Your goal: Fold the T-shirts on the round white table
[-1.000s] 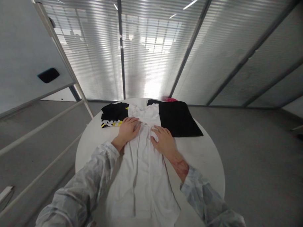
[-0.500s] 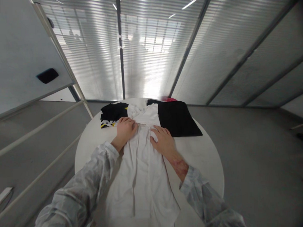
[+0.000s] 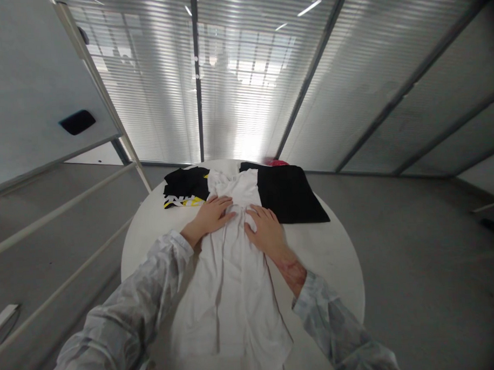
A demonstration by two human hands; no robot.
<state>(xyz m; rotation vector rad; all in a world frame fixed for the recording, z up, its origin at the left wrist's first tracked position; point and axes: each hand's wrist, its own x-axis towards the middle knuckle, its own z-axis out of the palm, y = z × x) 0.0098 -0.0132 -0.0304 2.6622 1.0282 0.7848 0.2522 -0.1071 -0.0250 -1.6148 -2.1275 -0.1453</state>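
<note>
White garment [image 3: 235,304] laid lengthwise on a round white table [image 3: 139,248], its wide, loosely creased end toward the wearer, its narrower, rumpled end at the far side. Both hands rest on it at the gathered middle. Left hand [image 3: 213,214]: palm down, fingers extended and lying across the cloth, thumb set apart, grasping nothing visible. Right hand [image 3: 267,230]: back of hand up, fingers pointing away, thumb apart with white fabric showing in the gap; cannot tell whether it pinches the cloth or only presses on it. The hands stand near each other, not touching. Both forearms in pale, wrinkled sleeves [image 3: 133,302]. Far right of table: flat black cloth [image 3: 294,194], its left part lying under the white fabric. Far left: black garment [image 3: 186,181] with white and yellow print along its near edge, beside the white fabric; overlap there unclear. Small red item [image 3: 278,163] at the far rim, mostly hidden. Beyond: translucent ribbed panels [image 3: 244,109] in dark frames. Whiteboard [image 3: 32,79] at left, a black pad [image 3: 78,122] on it.
</note>
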